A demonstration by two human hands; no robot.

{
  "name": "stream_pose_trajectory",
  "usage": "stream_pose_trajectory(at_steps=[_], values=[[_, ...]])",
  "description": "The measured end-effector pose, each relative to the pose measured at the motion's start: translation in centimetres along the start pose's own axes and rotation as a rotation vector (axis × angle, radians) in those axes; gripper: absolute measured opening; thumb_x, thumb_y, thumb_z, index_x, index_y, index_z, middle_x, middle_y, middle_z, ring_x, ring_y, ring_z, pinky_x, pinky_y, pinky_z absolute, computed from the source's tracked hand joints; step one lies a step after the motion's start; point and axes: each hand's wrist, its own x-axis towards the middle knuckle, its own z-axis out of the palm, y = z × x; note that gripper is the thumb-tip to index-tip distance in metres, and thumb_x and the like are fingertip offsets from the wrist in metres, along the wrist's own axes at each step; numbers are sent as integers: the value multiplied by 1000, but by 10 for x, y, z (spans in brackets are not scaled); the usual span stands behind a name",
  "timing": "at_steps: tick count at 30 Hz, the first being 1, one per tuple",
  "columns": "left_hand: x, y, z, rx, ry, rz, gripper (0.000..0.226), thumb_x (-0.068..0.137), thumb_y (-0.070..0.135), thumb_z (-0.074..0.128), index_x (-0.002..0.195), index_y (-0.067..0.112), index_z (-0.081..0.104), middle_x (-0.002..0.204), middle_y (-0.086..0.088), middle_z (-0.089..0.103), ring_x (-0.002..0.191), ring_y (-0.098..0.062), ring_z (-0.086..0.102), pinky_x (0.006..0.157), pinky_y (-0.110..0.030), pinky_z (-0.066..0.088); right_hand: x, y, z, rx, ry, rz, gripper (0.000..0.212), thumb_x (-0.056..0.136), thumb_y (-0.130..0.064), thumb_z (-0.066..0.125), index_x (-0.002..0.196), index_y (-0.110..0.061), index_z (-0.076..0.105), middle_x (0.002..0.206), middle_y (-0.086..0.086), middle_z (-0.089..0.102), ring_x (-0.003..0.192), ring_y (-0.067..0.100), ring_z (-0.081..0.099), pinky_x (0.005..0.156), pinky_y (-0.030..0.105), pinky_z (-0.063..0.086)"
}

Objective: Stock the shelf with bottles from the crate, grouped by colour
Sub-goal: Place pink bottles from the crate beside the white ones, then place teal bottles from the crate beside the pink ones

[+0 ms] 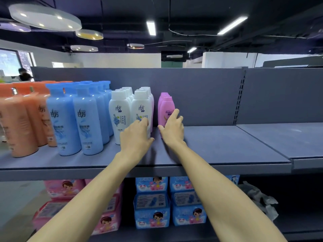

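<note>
A: What is worn on the arms?

B: Nothing that shows. Both forearms are bare from the lower edge of the picture up to the wrists, with no sleeve or cuff in view.

A: And on the hands?

B: The left hand (135, 135) and the right hand (172, 129) are bare too: no gloves, no rings, no watch or band at either wrist. The nails look short and plain.
</note>
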Motion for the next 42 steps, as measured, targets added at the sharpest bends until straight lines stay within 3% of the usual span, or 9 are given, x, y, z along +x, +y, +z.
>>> stream_pose_trajectory(at_steps=[7,16,26,33,37,42], values=[[-5,-6,6,16,45,30,40,81,41,71,102,19,45,104,2,61,96,-29,60,64,-34,41,6,-5,11,-24,6,33,75,87,-22,73,139,-1,25,129,22,44,111,44,55,88,43,48],[-12,-14,-13,35,12,23,45,83,41,69,115,20,47,112,2,59,102,-27,60,72,-37,47,-6,-4,-3,43,-46,66,70,84,-31,77,127,-2,31,126,20,44,111,44,55,87,43,47],[-15,3,-20,8,-18,68,36,84,30,66,113,16,49,112,-3,60,100,-29,60,69,-34,40,-41,-3,-51,-184,-65,-121,61,87,-31,73,126,-5,34,122,16,47,108,41,57,80,40,45],[-27,12,-36,-16,-46,92,30,89,26,61,114,14,49,110,-5,60,97,-30,59,67,-33,38,-66,-12,-74,-271,-102,-155,59,87,-35,72,126,-9,36,119,13,51,105,37,59,78,41,47],[-77,8,-47,-101,-112,175,35,86,35,64,112,17,49,103,-2,57,97,-25,56,74,-37,47,-124,2,-101,-492,-67,-305,49,92,-43,62,127,-17,41,110,3,55,97,29,61,67,36,43],[-134,10,-24,-178,-189,252,33,87,39,63,109,18,50,100,1,55,95,-21,55,78,-34,46,-183,47,-106,-428,-49,-311,38,91,-47,59,119,-23,49,105,-4,61,90,26,65,65,37,51]])
